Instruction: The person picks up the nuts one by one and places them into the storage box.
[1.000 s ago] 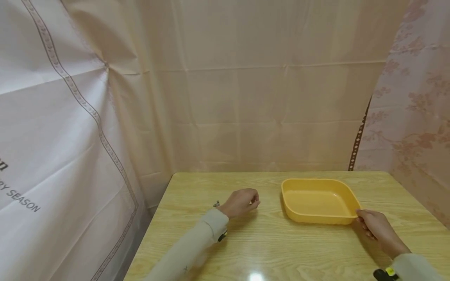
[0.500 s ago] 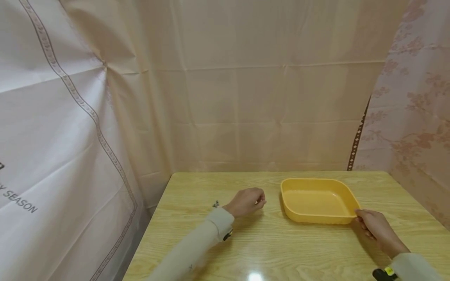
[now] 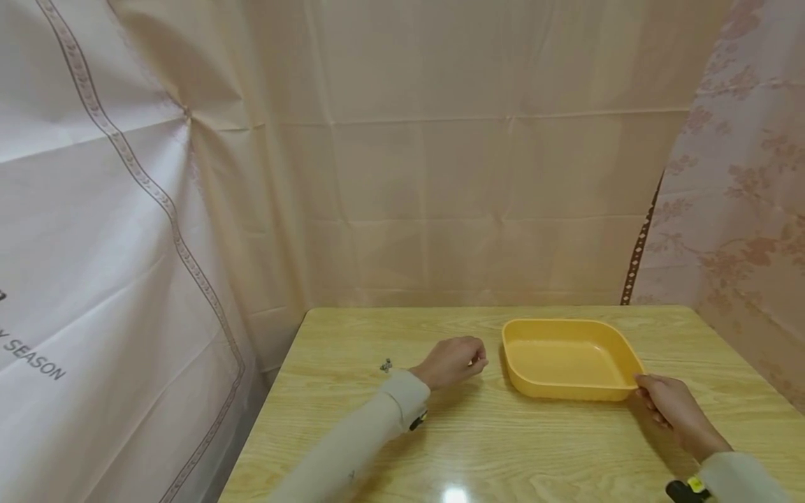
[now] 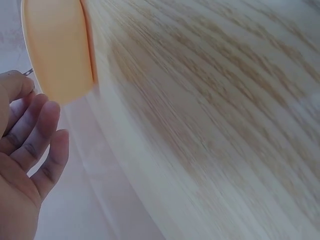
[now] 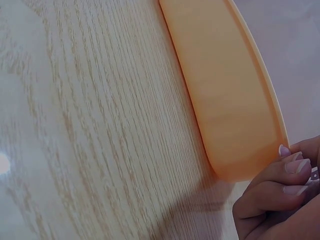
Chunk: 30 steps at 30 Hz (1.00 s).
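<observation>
A yellow plastic tray (image 3: pixel 569 360) with rounded corners and a low wall sits on the right half of the wooden table (image 3: pixel 490 447). At its near right corner my right hand (image 3: pixel 676 409) pinches the rim between thumb and fingers, as the right wrist view also shows. My left hand (image 3: pixel 451 362) is over the table just left of the tray. Its thumb and forefinger come together while the other fingers are bent, in the left wrist view; I cannot tell whether something small is between the fingertips. Behind that wrist lies a little cluster of small grey metallic pieces (image 3: pixel 386 365).
Beige cloth (image 3: pixel 478 209) hangs along the table's far edge. White printed cloth (image 3: pixel 126 279) hangs at the left, and flower-patterned cloth (image 3: pixel 748 209) at the right. Both wrists wear dark straps under light sleeves.
My left hand has slid rightwards, away from the grey pieces and closer to the tray. The right hand and the tray have stayed in place.
</observation>
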Tool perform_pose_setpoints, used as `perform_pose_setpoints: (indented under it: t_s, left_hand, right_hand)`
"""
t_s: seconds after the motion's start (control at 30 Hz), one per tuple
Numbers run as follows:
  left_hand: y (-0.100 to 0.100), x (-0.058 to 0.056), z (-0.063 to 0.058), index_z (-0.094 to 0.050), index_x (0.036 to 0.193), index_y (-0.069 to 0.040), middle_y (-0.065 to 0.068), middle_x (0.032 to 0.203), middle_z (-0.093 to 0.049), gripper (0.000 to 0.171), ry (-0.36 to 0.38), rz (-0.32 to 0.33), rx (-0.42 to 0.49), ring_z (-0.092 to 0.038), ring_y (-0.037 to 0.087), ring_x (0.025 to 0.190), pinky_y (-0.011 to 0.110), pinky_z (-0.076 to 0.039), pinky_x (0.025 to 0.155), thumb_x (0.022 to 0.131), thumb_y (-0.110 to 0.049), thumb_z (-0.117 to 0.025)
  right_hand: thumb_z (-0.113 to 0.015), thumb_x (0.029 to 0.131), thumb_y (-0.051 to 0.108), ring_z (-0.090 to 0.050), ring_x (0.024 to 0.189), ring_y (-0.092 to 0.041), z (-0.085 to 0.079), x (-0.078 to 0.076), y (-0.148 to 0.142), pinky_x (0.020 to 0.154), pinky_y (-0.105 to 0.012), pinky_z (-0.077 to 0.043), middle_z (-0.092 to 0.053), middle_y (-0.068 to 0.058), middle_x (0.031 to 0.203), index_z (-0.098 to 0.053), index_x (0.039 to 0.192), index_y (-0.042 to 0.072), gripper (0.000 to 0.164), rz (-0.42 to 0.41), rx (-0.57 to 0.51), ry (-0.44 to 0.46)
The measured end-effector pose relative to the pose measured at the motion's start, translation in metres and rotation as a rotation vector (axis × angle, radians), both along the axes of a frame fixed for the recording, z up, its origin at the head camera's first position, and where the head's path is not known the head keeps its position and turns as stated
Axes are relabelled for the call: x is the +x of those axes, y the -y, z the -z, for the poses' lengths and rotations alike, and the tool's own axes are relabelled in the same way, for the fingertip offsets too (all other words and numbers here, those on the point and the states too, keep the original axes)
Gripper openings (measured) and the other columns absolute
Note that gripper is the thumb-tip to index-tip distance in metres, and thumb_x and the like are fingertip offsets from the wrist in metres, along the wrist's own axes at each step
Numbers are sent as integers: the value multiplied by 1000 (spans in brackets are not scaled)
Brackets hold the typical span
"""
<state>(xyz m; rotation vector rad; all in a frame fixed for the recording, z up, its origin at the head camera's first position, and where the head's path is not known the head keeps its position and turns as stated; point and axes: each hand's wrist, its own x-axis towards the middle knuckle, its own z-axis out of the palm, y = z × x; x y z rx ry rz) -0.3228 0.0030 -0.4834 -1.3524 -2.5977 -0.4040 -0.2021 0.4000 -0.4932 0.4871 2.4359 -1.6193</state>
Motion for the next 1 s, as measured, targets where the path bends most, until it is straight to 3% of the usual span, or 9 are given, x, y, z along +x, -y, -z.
perform_pose_setpoints:
  t_s: [0.43, 1.0]
  left_hand:
    - [-17, -1, 1, -68, 100, -18, -10, 93, -66, 12, -48, 17, 0, -55, -4, 79, 9, -44, 68, 105, -24, -60]
    - [-37, 7, 4, -70, 101, -17, -11, 93, -66, 13, -13, 46, -8, -55, -4, 80, 8, -44, 70, 106, -23, -59]
  right_hand:
    - [-36, 111, 34, -43, 55, -7, 1, 0, 0, 52, -24, -43, -47, 6, 69, -59, 84, 13, 41, 2, 10, -26]
    - [-37, 111, 35, -44, 56, -8, 3, 0, 1, 52, -25, -43, -48, 5, 70, -60, 87, 10, 42, 20, 20, -16]
